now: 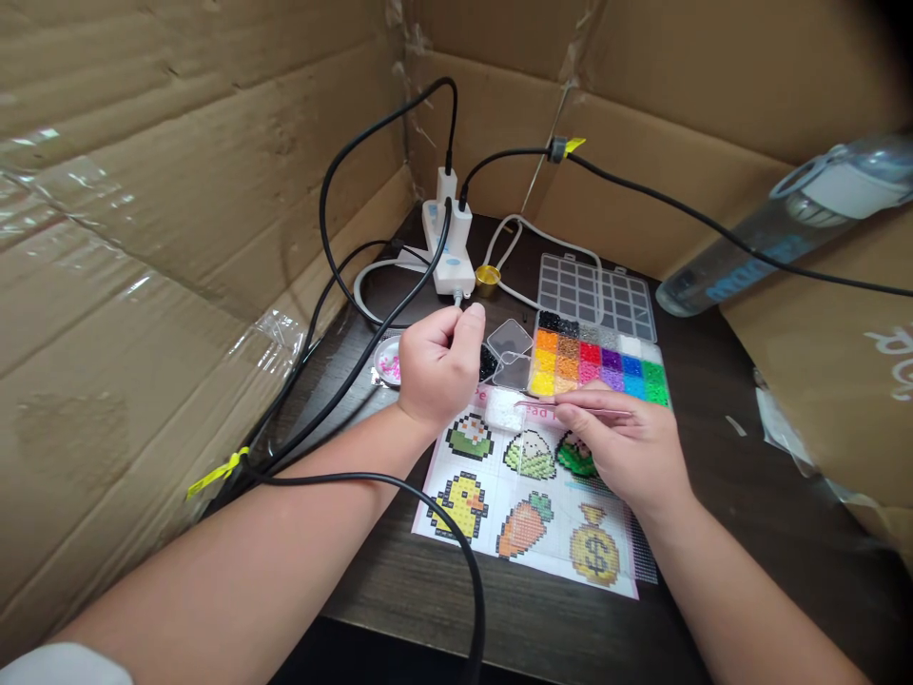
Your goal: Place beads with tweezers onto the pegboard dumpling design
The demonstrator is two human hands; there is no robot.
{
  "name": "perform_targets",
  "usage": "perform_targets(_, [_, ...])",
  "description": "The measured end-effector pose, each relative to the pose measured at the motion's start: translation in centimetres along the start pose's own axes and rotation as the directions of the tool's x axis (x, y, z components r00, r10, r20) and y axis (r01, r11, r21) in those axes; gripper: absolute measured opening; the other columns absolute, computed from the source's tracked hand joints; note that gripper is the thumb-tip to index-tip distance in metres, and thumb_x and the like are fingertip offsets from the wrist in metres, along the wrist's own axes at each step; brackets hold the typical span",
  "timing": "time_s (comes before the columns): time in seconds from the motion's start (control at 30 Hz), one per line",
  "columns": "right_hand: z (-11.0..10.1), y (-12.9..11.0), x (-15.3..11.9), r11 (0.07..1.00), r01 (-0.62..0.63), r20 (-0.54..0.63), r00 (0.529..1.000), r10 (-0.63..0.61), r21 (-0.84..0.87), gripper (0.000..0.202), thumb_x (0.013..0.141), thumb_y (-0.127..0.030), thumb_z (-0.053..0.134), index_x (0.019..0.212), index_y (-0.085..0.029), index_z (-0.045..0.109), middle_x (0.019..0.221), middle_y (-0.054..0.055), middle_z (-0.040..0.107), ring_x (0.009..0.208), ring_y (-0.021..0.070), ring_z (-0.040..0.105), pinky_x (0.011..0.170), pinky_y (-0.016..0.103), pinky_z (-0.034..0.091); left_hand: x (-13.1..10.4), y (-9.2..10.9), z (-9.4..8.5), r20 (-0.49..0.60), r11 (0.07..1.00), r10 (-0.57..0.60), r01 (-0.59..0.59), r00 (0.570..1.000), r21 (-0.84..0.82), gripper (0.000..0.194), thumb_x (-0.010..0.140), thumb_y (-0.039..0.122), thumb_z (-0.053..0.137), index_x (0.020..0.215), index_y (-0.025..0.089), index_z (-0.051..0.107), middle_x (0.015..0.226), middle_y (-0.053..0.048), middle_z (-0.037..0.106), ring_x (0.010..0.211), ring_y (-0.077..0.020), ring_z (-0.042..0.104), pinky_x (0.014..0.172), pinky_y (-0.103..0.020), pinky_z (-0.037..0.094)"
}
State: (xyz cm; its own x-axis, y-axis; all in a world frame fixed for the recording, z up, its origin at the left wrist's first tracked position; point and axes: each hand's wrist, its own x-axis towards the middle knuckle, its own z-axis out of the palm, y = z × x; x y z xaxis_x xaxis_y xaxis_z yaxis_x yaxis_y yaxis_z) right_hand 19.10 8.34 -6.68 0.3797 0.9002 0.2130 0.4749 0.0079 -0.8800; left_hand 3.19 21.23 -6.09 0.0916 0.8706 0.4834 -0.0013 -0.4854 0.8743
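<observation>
My right hand (631,442) grips a pair of pink tweezers (574,408), whose tips reach over a small clear box of white beads (504,411). Closed in a fist with the thumb on top, my left hand (443,363) is raised beside that box; whatever it may hold is hidden. Under both hands lies a printed pattern sheet (492,485) showing a duck, a carrot and a money bag. Part of a green beaded figure (576,455) shows at my right fingers. Behind them is a divided bead case (589,354) filled with many colours.
A round dish (386,362) with pink beads stands left of my fist. Farther back are a power strip (449,259), a yellow cup (488,277) and the clear case lid (619,294). Black cables (329,190) loop across my left forearm. A bottle (777,228) leans at the right.
</observation>
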Motion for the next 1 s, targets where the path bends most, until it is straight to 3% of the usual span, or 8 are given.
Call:
perform_targets(0.57, [0.15,0.1,-0.03,0.999,-0.016,0.035,0.999,0.018,-0.035,0.012,0.081,-0.034,0.073,0.085,-0.026,0.08,0.081,0.005,0.075,0.071,0.017,0.07,0.063,0.03,0.06,0.03,0.12,-0.03,0.002,1.0,-0.005,0.005,1.0,0.015,0.048,0.089,0.024,0.054,0.053,0.019,0.023,0.051,0.004,0.022,0.049,-0.0086,0.022,0.046,-0.027,0.023])
perform_targets(1.0, [0.22,-0.17,-0.02,0.999,-0.002,0.04,0.999,0.003,-0.032,0.01,0.081,-0.032,0.073,0.084,-0.026,0.08,0.081,0.004,0.076,0.071,0.0176,0.07,0.061,0.03,0.059,0.05,0.06,-0.04,0.007,1.0,-0.015,0.015,1.0,0.015,0.048,0.089,0.026,0.055,0.052,0.018,0.024,0.051,0.005,0.023,0.048,-0.009,0.023,0.046,-0.028,0.023])
